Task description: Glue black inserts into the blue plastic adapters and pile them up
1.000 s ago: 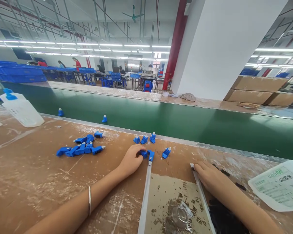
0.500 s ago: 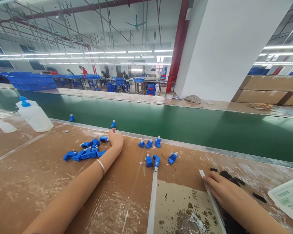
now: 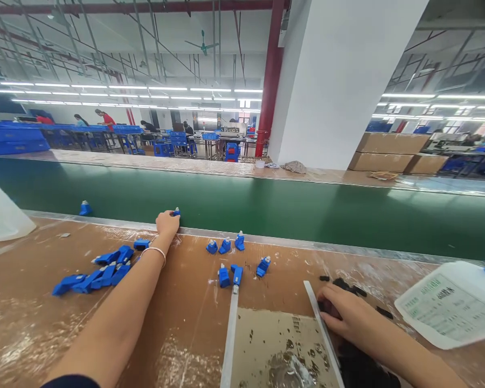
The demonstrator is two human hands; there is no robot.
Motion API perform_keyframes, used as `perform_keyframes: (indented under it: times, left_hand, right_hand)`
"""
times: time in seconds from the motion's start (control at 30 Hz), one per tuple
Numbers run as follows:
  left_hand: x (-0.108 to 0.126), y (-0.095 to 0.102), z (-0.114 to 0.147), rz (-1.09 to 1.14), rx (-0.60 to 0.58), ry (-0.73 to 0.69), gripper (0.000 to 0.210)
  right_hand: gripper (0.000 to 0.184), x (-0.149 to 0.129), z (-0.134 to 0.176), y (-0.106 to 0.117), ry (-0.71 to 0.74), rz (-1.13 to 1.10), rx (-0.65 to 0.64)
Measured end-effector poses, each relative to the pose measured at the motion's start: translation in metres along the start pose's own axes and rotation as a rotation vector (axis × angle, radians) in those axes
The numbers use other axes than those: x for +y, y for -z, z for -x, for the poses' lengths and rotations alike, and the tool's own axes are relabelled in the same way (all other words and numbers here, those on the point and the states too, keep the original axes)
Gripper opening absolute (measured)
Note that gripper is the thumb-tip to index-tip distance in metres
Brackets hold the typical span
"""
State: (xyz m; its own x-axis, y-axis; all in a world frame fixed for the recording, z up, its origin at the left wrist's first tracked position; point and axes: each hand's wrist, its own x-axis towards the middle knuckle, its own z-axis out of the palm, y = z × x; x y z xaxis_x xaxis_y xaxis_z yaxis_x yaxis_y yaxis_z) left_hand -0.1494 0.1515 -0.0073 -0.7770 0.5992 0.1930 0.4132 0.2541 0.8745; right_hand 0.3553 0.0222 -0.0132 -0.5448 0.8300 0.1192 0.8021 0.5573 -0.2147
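At the green belt's (image 3: 267,207) edge, outstretched left hand (image 3: 166,222), grip closed on a blue piece (image 3: 177,212).

A white column (image 3: 339,81) and stacked cardboard boxes (image 3: 392,151) stand beyond the green conveyor belt (image 3: 307,210).

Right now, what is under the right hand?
The right hand rests on a white strip and on small black parts lying on the brown table. How many parts the palm covers cannot be seen.
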Motion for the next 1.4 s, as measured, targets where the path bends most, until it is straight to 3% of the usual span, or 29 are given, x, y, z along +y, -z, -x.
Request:
perform_keyframes:
  times: [0.17, 0.27, 0.33, 0.43, 0.53, 0.6, 0.67, 0.8, 1.13, 1.27, 1.4]
  left_hand:
    - [0.024, 0.014, 0.034, 0.159, -0.002, 0.055, 0.034]
    - [0.035, 0.024, 0.076, 0.326, 0.0, 0.094, 0.034]
    - [0.038, 0.035, 0.116, 0.452, -0.066, 0.107, 0.029]
    - [0.039, 0.059, 0.189, 0.624, -0.295, 0.105, 0.02]
    - [0.041, 0.084, 0.262, 0.726, -0.569, 0.149, 0.03]
    - [0.042, 0.094, 0.298, 0.826, -0.847, 0.289, 0.034]
    - [0.042, 0.098, 0.321, 0.858, -1.014, 0.379, 0.035]
    - [0.039, 0.094, 0.336, 0.846, -1.148, 0.414, 0.037]
    - [0.034, 0.093, 0.342, 0.827, -1.249, 0.404, 0.033]
    - [0.036, 0.096, 0.347, 0.874, -1.312, 0.405, 0.037]
    - [0.037, 0.098, 0.356, 0.969, -1.374, 0.493, 0.046]
  right_hand:
    - [0.006, -0.02, 0.005, 0.022, -0.085, -0.128, -0.038]
    - [0.009, -0.046, 0.019, 0.037, -0.031, -0.207, -0.087]
    - [0.014, -0.066, 0.029, 0.044, 0.046, -0.273, -0.144]
    - [0.023, -0.089, 0.039, 0.047, 0.173, -0.347, -0.2]
    - [0.024, -0.099, 0.039, 0.045, 0.222, -0.327, -0.229]
    - [0.023, -0.101, 0.038, 0.045, 0.216, -0.292, -0.253]
    - [0.021, -0.1, 0.037, 0.045, 0.211, -0.259, -0.268]
    - [0.02, -0.1, 0.039, 0.046, 0.225, -0.217, -0.268]
    - [0.018, -0.099, 0.038, 0.046, 0.23, -0.251, -0.271]
    - [0.017, -0.1, 0.041, 0.05, 0.235, -0.437, -0.18]
    - [0.025, -0.107, 0.044, 0.054, 0.353, -0.625, -0.015]
